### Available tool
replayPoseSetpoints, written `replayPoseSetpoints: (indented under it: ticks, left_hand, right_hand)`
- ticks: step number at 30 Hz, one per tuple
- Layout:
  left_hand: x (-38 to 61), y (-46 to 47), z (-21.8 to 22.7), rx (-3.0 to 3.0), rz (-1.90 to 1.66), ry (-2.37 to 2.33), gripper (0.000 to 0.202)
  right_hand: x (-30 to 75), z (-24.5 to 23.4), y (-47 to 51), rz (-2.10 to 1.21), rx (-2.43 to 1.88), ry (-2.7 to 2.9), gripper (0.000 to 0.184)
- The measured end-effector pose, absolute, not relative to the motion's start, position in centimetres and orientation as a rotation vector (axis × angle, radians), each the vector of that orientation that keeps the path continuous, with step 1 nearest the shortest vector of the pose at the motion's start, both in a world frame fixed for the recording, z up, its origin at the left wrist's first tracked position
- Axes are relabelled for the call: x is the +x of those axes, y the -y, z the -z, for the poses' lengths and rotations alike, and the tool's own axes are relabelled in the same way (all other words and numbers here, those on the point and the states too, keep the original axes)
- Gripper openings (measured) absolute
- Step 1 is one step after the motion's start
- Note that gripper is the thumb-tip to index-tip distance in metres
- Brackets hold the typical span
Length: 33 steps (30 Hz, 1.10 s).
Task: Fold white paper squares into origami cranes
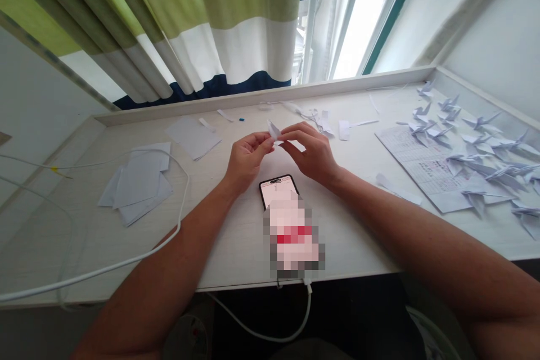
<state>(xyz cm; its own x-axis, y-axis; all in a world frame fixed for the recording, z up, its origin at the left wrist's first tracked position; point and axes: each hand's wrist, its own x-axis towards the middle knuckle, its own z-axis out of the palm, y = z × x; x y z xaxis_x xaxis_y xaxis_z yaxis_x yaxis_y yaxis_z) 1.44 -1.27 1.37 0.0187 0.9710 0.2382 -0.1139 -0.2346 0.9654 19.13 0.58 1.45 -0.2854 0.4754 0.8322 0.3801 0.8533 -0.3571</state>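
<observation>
The white desk (236,247) spreads beneath the left hand (248,160) and right hand (310,149), giving light paper a smooth surface to slide on. Well to the right of the right hand, a crowd of origami cranes (504,171) stands partly on a printed sheet (415,163); an outward swing of the right forearm could knock the nearest ones askew or crush a wing. A white cable (185,180) loops left of the left hand and crosses that forearm in view; whether it touches I cannot tell, but a sharp lift might snag it. Nearer the body than both hands lies the phone (291,225), where a dropped wrist could bump it. Paper scraps (324,122) sit just beyond the right hand and could catch under its fingers.

Smallest is the folded white paper (273,129), pinched between the thumb and fingertips of both hands, a pointed flap rising above them. Uneven pressure could set a crooked crease; opposing pulls could tear a thin fold.
</observation>
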Motion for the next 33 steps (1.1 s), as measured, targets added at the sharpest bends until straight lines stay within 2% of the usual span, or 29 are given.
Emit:
replayPoseSetpoints:
  ticks: [3, 12, 20, 29, 33]
  left_hand:
    - [1.0, 1.3, -1.5, 1.489, -1.396, -1.022, 0.023]
    - [0.8, 1.4, -1.7, 1.621, -1.354, -1.047, 0.02]
    - [0.8, 1.0, -1.1, 1.508, -1.352, -1.065, 0.028]
    - [1.1, 1.1, -1.1, 1.526, -1.357, -1.13, 0.027]
    - [1.4, 1.3, -1.2, 1.54, -1.354, -1.131, 0.027]
  right_hand:
    - [18.8, -1.5, -0.3, -0.229, -0.69, 1.84, 0.005]
    - [18.7, -2.2, 0.2, -0.6, -0.901, 1.668, 0.029]
    - [18.6, -1.2, -0.6, -0.957, -0.833, 1.521, 0.045]
    - [18.6, -1.6, -0.1, -0.97, -0.895, 1.613, 0.035]
    - [18.5, -1.5, -0.2, -0.976, -0.917, 1.605, 0.037]
